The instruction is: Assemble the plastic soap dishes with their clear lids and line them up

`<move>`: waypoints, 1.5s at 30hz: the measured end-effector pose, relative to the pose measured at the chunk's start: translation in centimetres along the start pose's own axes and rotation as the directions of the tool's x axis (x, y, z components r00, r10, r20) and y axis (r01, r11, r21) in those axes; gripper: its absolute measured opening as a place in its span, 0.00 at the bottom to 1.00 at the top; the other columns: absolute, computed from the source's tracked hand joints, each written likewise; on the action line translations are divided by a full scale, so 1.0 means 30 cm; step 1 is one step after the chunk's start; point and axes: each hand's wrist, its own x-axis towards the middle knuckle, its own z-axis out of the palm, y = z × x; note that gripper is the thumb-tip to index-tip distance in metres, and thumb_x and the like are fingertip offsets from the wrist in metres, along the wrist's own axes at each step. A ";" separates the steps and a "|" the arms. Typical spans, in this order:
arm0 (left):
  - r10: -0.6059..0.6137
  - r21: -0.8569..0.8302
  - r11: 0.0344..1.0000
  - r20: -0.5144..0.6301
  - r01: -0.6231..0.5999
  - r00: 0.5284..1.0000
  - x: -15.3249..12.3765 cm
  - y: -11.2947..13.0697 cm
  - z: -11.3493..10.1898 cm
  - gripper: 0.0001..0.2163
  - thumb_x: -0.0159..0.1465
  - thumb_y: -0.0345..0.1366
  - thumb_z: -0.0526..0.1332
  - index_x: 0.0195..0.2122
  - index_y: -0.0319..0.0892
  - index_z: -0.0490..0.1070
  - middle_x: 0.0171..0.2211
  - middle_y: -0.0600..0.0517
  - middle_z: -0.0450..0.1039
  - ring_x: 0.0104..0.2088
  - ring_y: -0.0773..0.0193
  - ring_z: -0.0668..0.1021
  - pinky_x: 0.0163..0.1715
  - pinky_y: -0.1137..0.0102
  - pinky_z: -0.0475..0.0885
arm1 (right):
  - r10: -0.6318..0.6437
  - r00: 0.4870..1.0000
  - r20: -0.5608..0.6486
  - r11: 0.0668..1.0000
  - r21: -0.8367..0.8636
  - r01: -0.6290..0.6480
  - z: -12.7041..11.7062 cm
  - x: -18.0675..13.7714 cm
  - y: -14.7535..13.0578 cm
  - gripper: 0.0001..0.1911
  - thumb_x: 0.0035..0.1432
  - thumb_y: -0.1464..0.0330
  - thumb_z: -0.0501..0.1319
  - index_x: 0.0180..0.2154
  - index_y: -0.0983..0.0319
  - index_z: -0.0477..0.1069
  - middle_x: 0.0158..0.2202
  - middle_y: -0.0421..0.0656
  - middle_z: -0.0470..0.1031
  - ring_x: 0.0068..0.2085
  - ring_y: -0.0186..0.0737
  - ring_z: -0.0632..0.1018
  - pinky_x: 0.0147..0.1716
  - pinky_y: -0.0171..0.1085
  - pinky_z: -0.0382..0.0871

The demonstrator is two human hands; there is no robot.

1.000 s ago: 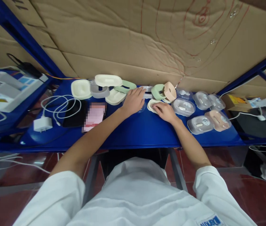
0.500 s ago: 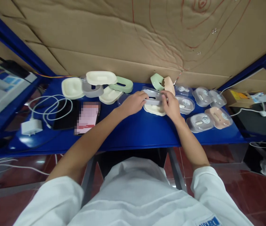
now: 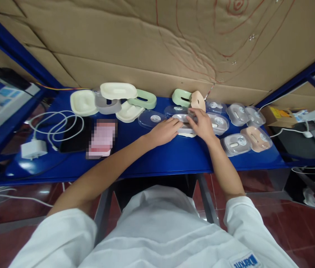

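My left hand (image 3: 165, 132) lies over the left end of a grey slotted cover (image 3: 184, 120), its fingers bent against the edge. At the right end my right hand (image 3: 203, 125) has its thumb and fingers closed on the same cover. Beneath the cover a cream base (image 3: 188, 135) shows as a thin strip, partly hidden by the hands. Just behind, a clear plastic lid (image 3: 171, 110) with a round sticker lies flat. Another clear lid (image 3: 149, 119) rests to the left of my left hand.
Cream trays (image 3: 83, 103), a green slotted cover (image 3: 144, 99) and a loose grey cover (image 3: 107, 106) lie at the back left. Several lidded boxes (image 3: 235, 144) occupy the right. A phone (image 3: 101, 138), cable (image 3: 55, 117) and white charger (image 3: 34, 149) lie left. Cardboard (image 3: 124, 41) closes the back.
The grey cover has come down onto the cream base, which now shows less. My left hand has moved slightly right and down, flattening over the cover. The clear lids behind and left show more.
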 end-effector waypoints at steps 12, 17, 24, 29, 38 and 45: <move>0.104 -0.018 0.994 -0.103 -0.107 0.989 -0.100 -0.005 0.022 0.10 0.76 0.31 0.55 0.52 0.40 0.74 0.52 0.42 0.79 0.55 0.50 0.79 0.57 0.57 0.72 | -0.149 0.968 0.200 0.988 0.076 0.136 -0.039 -0.272 -0.051 0.25 0.73 0.52 0.62 0.66 0.53 0.72 0.67 0.47 0.74 0.73 0.56 0.68 0.72 0.61 0.65; 0.127 -0.042 0.990 -0.165 -0.135 0.978 -0.096 -0.002 0.027 0.09 0.76 0.32 0.56 0.48 0.41 0.76 0.47 0.44 0.81 0.51 0.53 0.81 0.55 0.60 0.72 | -0.138 0.974 0.180 0.990 0.022 0.136 -0.023 -0.317 -0.052 0.22 0.76 0.57 0.58 0.65 0.55 0.75 0.66 0.47 0.77 0.72 0.54 0.70 0.72 0.60 0.66; 0.114 -0.044 0.991 -0.195 -0.124 0.974 -0.116 -0.017 -0.013 0.10 0.72 0.43 0.64 0.40 0.42 0.78 0.40 0.48 0.82 0.46 0.53 0.81 0.52 0.59 0.71 | -0.163 0.970 0.182 0.983 -0.048 0.175 -0.054 -0.184 -0.076 0.21 0.79 0.56 0.52 0.62 0.52 0.78 0.64 0.46 0.78 0.67 0.53 0.75 0.69 0.59 0.65; 0.110 -0.084 0.989 -0.166 -0.125 0.980 -0.123 -0.015 -0.036 0.12 0.69 0.47 0.67 0.39 0.42 0.79 0.42 0.47 0.82 0.44 0.54 0.80 0.51 0.60 0.72 | -0.149 0.970 0.193 0.989 0.017 0.148 0.013 0.008 0.015 0.31 0.79 0.49 0.46 0.63 0.58 0.76 0.66 0.53 0.76 0.67 0.54 0.75 0.68 0.58 0.67; 0.136 -0.029 0.990 -0.115 -0.141 0.984 -0.140 -0.010 -0.065 0.13 0.69 0.46 0.66 0.42 0.40 0.81 0.40 0.45 0.82 0.45 0.51 0.81 0.51 0.58 0.73 | -0.115 0.981 0.158 0.993 0.036 0.111 0.038 -0.042 0.054 0.30 0.69 0.41 0.61 0.57 0.57 0.76 0.55 0.52 0.77 0.58 0.56 0.79 0.63 0.56 0.73; 0.068 -0.127 0.988 -0.150 -0.087 0.986 -0.140 -0.019 -0.068 0.27 0.64 0.48 0.74 0.61 0.43 0.73 0.54 0.43 0.77 0.52 0.48 0.81 0.53 0.57 0.75 | -0.046 0.994 0.096 0.995 0.090 0.038 -0.031 -0.054 0.029 0.28 0.70 0.44 0.61 0.59 0.57 0.75 0.58 0.51 0.78 0.56 0.54 0.80 0.61 0.55 0.76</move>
